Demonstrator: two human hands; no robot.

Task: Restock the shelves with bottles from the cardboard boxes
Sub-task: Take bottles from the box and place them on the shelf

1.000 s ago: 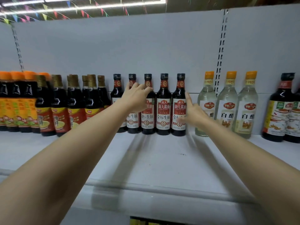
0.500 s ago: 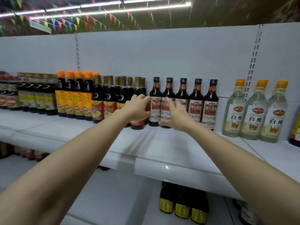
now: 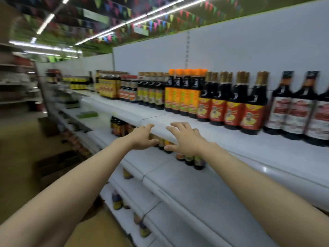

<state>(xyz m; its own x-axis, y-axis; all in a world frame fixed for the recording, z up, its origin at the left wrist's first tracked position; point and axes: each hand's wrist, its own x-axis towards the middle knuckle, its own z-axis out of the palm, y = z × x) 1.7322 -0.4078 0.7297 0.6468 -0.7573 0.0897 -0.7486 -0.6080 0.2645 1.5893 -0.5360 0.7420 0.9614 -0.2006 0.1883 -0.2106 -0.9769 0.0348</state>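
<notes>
Both hands are out in front at the lip of the top shelf [image 3: 231, 139] and neither one has anything in it. The left hand [image 3: 142, 138] has its fingers spread and loosely bent, tips right at the rounded front edge of the shelf. The right hand [image 3: 185, 139] sits just beside it, palm down, fingers fanned wide over that same edge. Can't really tell if they're touching the shelf or floating just off it, everything's pretty motion-blurred.

The bottles are all standing upright toward the back of that top shelf, well apart from the hands. Going right to left: dark bottles with white-and-red labels [image 3: 295, 113], then gold-capped dark bottles with red labels [image 3: 233, 107], then a tight bunch of orange-capped bottles with yellow-orange labels [image 3: 183, 97], then more dark bottles [image 3: 151, 91] running off down the aisle.

Right under the hands, on the next shelf down [image 3: 187, 186], there's a short row of small bottles [image 3: 190, 160] partly hidden behind the right hand. A few more bottles [image 3: 116, 200] sit on the lower shelves.

Down on the floor to the left there's a dark flat shape [image 3: 58, 161], might be a cardboard box, too blurry to call. Colourful bunting [image 3: 160, 22] and strip lights hang overhead.
</notes>
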